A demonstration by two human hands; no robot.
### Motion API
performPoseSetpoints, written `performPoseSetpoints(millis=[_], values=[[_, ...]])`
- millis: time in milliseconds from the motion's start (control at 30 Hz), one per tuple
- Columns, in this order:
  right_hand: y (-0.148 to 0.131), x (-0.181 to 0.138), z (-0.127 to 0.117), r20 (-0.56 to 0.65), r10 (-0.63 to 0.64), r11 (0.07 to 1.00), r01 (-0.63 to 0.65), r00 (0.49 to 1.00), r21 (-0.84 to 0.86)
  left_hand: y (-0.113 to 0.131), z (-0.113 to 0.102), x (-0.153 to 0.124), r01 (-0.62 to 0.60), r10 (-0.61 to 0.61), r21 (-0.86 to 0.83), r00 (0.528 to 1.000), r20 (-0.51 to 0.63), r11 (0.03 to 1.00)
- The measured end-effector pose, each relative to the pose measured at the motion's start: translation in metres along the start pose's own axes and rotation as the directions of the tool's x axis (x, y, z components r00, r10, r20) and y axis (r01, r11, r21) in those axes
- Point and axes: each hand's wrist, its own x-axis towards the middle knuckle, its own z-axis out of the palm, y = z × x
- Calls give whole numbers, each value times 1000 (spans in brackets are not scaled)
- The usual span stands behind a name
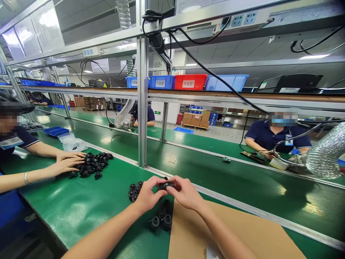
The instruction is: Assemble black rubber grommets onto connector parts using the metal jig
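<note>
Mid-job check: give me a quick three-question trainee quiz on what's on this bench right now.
1. True or false: the left hand and right hand together grip one black part.
2. What lies beneath the right forearm? A) cardboard sheet B) foam pad C) metal plate
3. Fill in: the co-worker's hands touch a pile of black parts on a ____ mat.

Key: 1 true; 2 A; 3 green.

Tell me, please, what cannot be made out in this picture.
Head view:
- black part: mostly covered by left hand and right hand; shape unclear.
- cardboard sheet: cut off by the bottom edge.
- small black piece on the conveyor belt: too small to identify.
</note>
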Motion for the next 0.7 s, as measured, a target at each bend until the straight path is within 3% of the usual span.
performPoseSetpoints(millis=[133, 333, 500, 700], values=[[3, 3, 12, -5, 190, 957, -184, 982, 225, -3, -2, 1, -54, 54, 20, 998, -24, 998], [1, 2, 9, -148, -2, 996, 15, 989, 88, -3, 1, 5, 167, -167, -200, 986, 18, 965], [4, 3, 7, -145, 8, 991, 12, 989, 131, -3, 1, 5, 126, -140, -233, 989, -43, 964], [8, 3, 5, -150, -104, 992, 114, 983, 62, -6, 0, 7, 210, -208, -306, 977, 40, 929]])
